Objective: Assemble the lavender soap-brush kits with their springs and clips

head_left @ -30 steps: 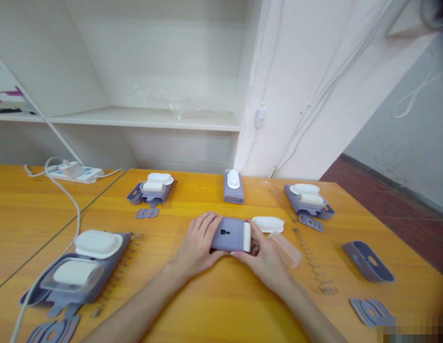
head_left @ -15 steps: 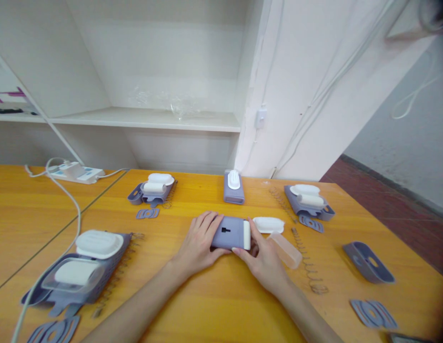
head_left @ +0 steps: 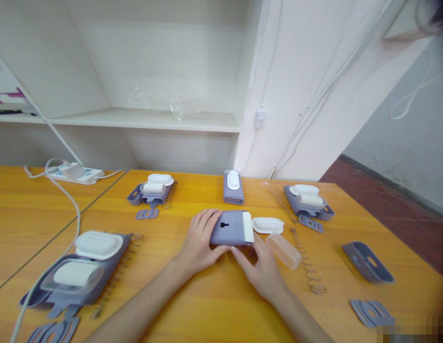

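Note:
A lavender plastic case with a white end piece (head_left: 231,228) lies flat on the orange table in front of me. My left hand (head_left: 199,240) grips its left side, fingers spread over the top. My right hand (head_left: 261,266) sits below and right of it, fingertips touching its lower right corner under the white end. A white oval lid (head_left: 267,225) and a clear plastic cup (head_left: 283,249) lie just right of the case.
Lavender baskets holding white parts sit at the near left (head_left: 78,272), back left (head_left: 152,190) and back right (head_left: 307,200). An assembled unit (head_left: 233,186) stands behind the case. Long springs (head_left: 305,261), lavender flat pieces (head_left: 369,310), a lavender shell (head_left: 367,261) and a power strip (head_left: 75,172) lie around.
The case has tilted up so its slotted face shows more. My right hand has slid down from the white end to below the case's corner.

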{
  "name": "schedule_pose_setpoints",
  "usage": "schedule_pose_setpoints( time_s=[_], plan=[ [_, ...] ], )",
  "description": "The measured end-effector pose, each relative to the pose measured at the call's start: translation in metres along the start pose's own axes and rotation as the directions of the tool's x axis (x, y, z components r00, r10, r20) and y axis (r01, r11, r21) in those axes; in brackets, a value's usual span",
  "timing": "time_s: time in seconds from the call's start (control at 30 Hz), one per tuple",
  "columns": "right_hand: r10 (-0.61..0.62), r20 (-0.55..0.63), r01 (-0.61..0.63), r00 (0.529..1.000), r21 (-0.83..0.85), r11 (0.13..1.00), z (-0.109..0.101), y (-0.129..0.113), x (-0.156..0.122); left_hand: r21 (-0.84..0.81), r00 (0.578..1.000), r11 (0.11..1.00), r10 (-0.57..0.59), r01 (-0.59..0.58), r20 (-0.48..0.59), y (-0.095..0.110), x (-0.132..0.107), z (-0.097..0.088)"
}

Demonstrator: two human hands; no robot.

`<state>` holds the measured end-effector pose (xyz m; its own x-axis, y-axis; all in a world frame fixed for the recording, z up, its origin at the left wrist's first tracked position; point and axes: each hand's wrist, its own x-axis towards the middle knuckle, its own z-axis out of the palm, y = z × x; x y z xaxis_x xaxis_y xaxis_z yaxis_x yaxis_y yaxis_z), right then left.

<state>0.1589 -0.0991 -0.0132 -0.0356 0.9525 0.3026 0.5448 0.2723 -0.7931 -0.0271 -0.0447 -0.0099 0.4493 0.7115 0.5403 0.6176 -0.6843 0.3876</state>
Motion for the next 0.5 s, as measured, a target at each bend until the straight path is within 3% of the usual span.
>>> schedule_pose_setpoints(
  time_s=[0.13, 0.2, 0.3, 0.4, 0.5],
  plan=[
    [0.003, -0.189, -0.017, 0.982, -0.070, 0.997, 0.003, 0.005, -0.005, 0.028, 1.000, 1.000, -0.009, 0.010, -0.024, 0.003, 0.000, 0.003],
    [-0.106, -0.234, 0.053, 0.967, -0.221, 0.974, -0.004, 0.006, -0.007, 0.048, 1.000, 0.999, 0.015, -0.014, -0.014, 0.003, -0.001, 0.004],
    [-0.277, -0.288, 0.111, 0.917, -0.483, 0.869, -0.020, 0.006, -0.009, 0.067, 0.998, 0.996, 0.059, -0.058, -0.003, 0.002, -0.002, 0.003],
    [-0.293, -0.354, 0.021, 0.888, -0.607, 0.795, -0.030, 0.006, -0.007, 0.066, 0.999, 0.998, 0.016, -0.013, -0.037, 0.000, -0.002, 0.002],
    [-0.204, -0.415, -0.178, 0.887, -0.713, 0.679, -0.028, 0.008, -0.001, 0.056, 0.996, 0.997, -0.044, 0.048, -0.079, -0.003, -0.001, 0.001]
  ],
)
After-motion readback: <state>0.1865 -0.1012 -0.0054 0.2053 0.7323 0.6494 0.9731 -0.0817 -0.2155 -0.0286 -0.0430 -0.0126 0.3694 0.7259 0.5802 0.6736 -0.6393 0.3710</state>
